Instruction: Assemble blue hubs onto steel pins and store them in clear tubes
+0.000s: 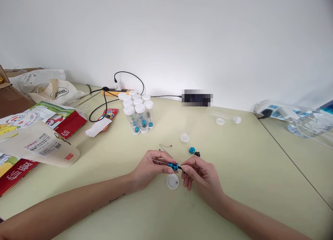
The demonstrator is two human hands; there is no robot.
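Note:
My left hand [151, 169] pinches a small blue cylindrical part [173, 166] between thumb and fingers. A thin bent wire [153, 157] with a dark tip runs back from that part over the hand. In my right hand [200, 170] is a thin black rod [180, 168], its end meeting the blue part; whether it is a tool or a component I cannot tell. Below the hands lies a white cap [172, 181] with a small dark piece in it. Beyond them rest another bent wire [165, 147], a blue knob-like piece [191, 150] and a black piece [197, 154].
Several clear tubes with white caps [140, 108] stand at the back, blue parts inside. A white cap with an upright pin [184, 137] and a clear tube [225, 116] lie farther right. A cup [52, 148] lies left; a power strip [281, 108] sits back right.

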